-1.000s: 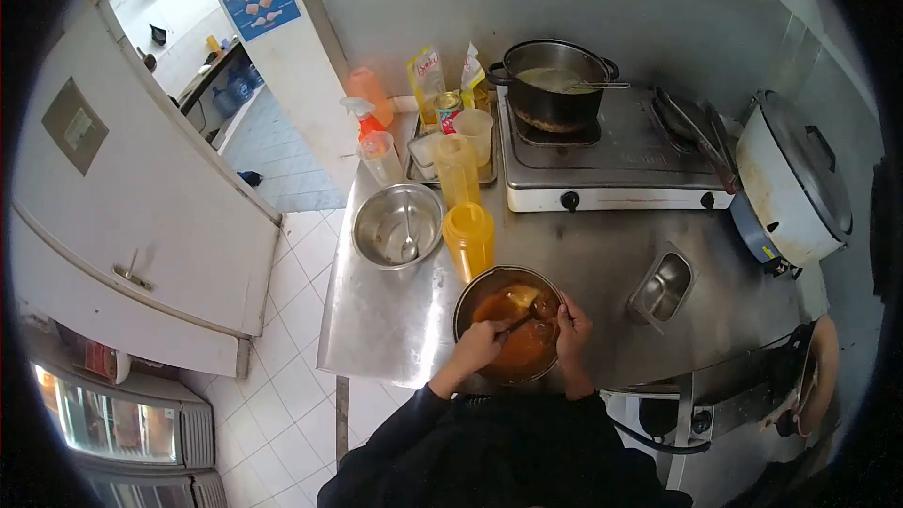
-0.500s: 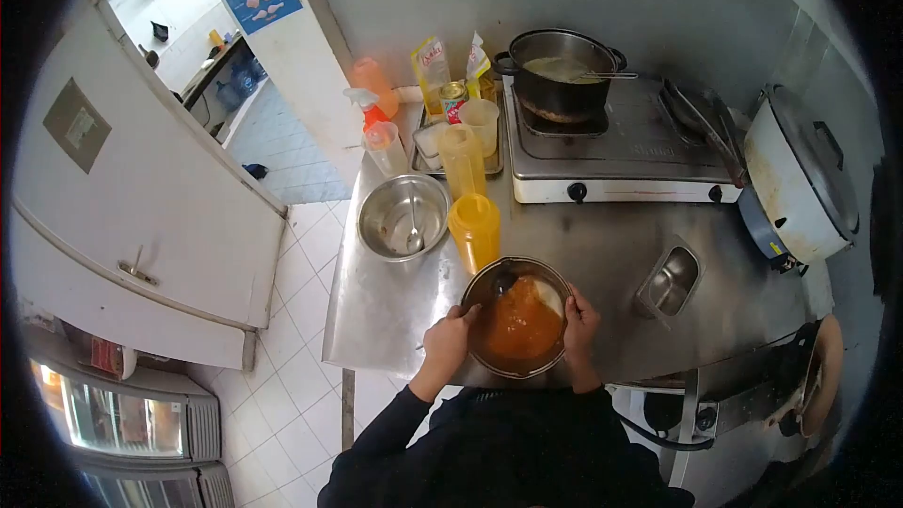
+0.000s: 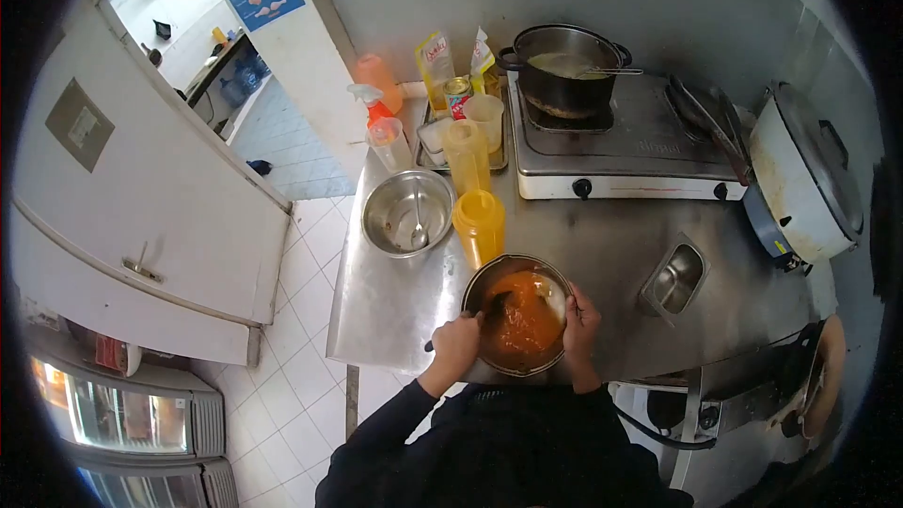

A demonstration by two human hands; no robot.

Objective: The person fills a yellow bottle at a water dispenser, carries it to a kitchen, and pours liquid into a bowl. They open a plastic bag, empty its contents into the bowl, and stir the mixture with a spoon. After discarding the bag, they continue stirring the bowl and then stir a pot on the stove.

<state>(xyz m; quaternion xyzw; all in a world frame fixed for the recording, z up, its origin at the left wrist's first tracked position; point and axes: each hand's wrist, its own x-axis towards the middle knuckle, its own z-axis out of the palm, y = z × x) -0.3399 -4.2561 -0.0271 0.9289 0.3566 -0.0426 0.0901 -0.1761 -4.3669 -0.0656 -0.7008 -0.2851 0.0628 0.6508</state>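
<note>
Left hand [image 3: 455, 346] has fingers round the spoon [image 3: 499, 302], right hand's [image 3: 581, 322] clamp the pot [image 3: 516, 257]; stir too hard and sauce [image 3: 527, 320] could slop out, tbh.

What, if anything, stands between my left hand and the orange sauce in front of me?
Only the bowl rim: your left hand is at it, and the dark utensil it holds crosses into the orange sauce. Nothing else visible is in the way.
</note>
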